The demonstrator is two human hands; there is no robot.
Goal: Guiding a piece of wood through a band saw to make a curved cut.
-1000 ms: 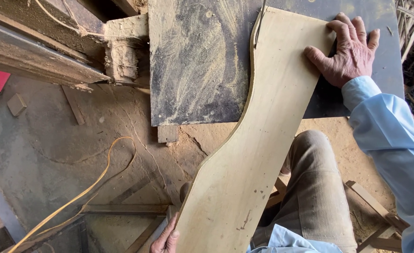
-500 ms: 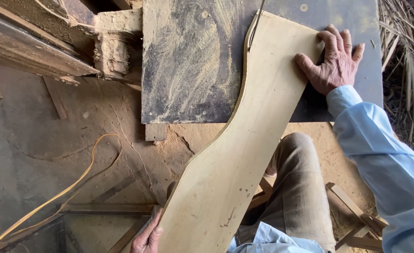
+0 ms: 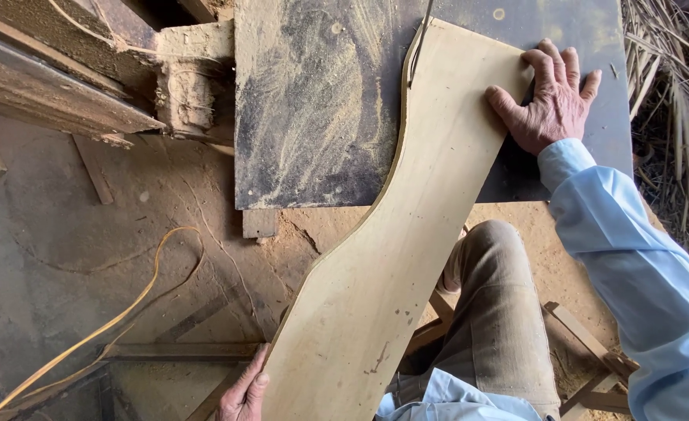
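2 hands steady a long curved wooden board (image 3: 407, 257) lying slantwise across the dusty dark counter (image 3: 313, 109). Right hand (image 3: 551, 101) presses flat on its upper edge, fingers (image 3: 547, 62) spread apart. Left hand (image 3: 245, 394) grips the lower edge, fingers together. A thin blade (image 3: 416, 47) meets the board's top.

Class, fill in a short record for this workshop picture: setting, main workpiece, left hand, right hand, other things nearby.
Setting: dusty workshop, seen from above
Main workpiece: pale curved wooden board, lying across a dark saw table coated in sawdust
Blade: thin band saw blade at the board's left edge
Left hand: grips the board's near edge
Right hand: pressed flat at the board's far right edge
Nearby: long thin offcut strip curling over the floor; dry palm leaves at right
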